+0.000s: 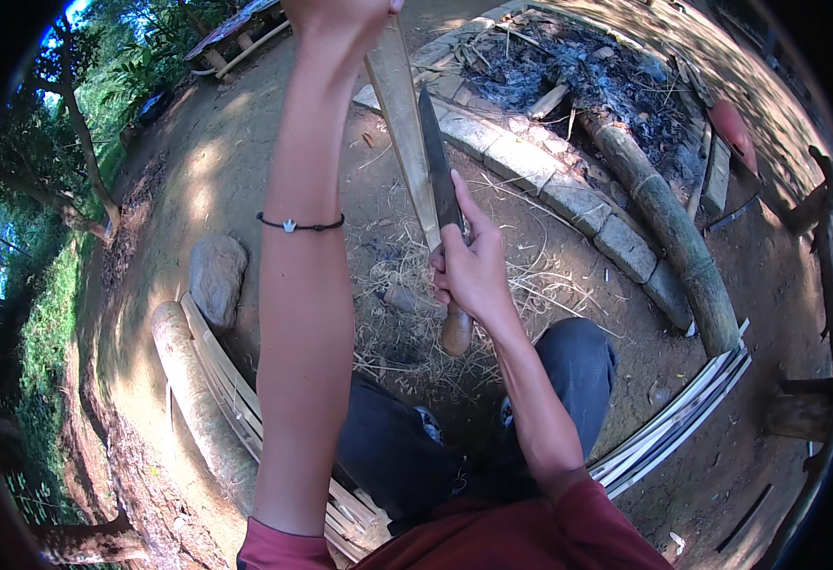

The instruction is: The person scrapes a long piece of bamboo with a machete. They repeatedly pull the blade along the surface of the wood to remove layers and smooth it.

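Observation:
At the top edge my left hand (345, 14), partly cut off by the frame, is closed on the upper part of a long flat bamboo strip (399, 100). The strip slants down and narrows toward my other hand. My right hand (475, 271) grips a knife (441, 166) with a long dark blade and a wooden handle. Its blade points up and away, lying along the right side of the strip. The forefinger is stretched along the blade, and the thumb is at the strip's lower end. Pale shavings (549, 285) litter the ground below.
A stone-edged fire pit (521, 161) with ash lies ahead on the right. A thick bamboo pole (659, 209) leans out of it. Split strips (678, 427) lie at the right; a log (198, 399) and a stone (218, 280) lie at the left. A red object (734, 133) stands far right.

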`<state>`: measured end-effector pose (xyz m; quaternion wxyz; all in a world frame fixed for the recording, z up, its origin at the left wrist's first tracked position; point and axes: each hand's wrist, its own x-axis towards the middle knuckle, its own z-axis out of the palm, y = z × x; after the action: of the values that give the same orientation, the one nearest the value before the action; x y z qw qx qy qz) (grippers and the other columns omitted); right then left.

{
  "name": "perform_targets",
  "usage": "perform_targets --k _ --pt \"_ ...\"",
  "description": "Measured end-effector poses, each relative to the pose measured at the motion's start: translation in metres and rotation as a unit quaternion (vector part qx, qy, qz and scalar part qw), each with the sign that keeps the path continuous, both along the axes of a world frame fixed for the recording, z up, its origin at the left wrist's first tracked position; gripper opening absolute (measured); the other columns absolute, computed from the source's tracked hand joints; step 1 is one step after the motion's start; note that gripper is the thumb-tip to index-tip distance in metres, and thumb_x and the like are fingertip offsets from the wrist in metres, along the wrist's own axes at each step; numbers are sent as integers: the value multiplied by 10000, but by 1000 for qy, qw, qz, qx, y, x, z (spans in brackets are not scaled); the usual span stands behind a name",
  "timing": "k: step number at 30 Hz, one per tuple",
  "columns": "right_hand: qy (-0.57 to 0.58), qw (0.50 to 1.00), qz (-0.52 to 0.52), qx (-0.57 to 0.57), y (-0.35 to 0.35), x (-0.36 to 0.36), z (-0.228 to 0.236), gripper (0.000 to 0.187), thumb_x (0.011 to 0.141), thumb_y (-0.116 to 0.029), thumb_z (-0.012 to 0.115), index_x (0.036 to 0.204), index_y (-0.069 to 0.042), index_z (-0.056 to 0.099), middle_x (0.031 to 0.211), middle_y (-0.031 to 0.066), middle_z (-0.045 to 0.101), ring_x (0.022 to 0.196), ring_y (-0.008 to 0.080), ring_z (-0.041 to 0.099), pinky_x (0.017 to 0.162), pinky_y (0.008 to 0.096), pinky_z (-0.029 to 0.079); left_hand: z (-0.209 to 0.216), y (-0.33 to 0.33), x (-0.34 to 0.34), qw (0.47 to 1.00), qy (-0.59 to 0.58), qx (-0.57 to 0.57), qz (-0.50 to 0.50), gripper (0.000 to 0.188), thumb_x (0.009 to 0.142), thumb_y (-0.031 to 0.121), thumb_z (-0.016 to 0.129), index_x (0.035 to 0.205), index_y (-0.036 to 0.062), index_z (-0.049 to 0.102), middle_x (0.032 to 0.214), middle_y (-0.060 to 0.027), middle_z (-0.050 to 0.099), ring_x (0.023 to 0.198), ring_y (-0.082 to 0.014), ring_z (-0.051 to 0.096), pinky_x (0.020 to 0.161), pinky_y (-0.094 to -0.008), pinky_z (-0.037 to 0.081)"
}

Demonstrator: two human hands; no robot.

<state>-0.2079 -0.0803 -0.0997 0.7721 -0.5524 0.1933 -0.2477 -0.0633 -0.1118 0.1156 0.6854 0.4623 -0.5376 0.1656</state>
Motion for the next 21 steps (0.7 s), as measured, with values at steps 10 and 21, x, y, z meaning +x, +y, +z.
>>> perform_targets --k 10,21 --pt "-1 983 -84 -160 -15 18 4 637 896 -3 422 1517 -43 286 626 29 553 494 74 494 470 258 419 -2 -18 -7 999 -13 -5 -43 651 972 579 451 607 45 533 409 -44 471 296 -113 465 247 -240 318" --pt "-17 999 -35 -1 -35 8 27 616 926 -49 394 1527 -82 266 544 20 488 376 87 446 340 265 380 0 -20 -13 999 25 12 -47 653 982 563 431 589 51 529 414 -49 469 294 -104 458 236 -230 332"
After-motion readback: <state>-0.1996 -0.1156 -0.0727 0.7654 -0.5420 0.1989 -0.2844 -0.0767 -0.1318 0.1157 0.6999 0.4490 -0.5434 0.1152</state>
